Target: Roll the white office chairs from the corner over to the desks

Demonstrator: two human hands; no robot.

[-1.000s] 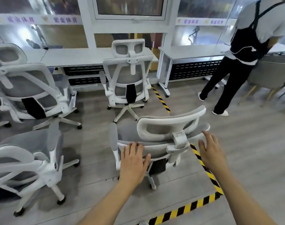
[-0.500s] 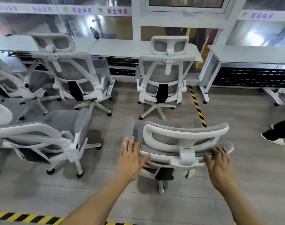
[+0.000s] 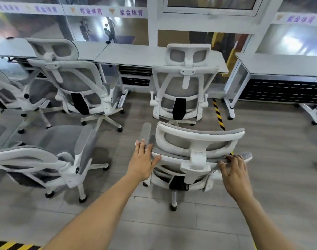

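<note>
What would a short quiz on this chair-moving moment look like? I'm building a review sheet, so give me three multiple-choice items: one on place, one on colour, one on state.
1. Where do both hands rest?
A. on the top edge of the near white mesh-backed office chair
B. on a desk
C. on the floor

2. What colours is the floor tape beside the desk leg?
A. red and white
B. yellow and black
C. plain blue

3. How is the chair parked straight ahead at the long white desk?
A. tipped over
B. upright, its back toward the camera
C. stacked on the desk

Answers: 1 A, the left hand and right hand sit on the near chair. 2 B, the tape is striped. 3 B, the parked chair stands upright at the desk.
</note>
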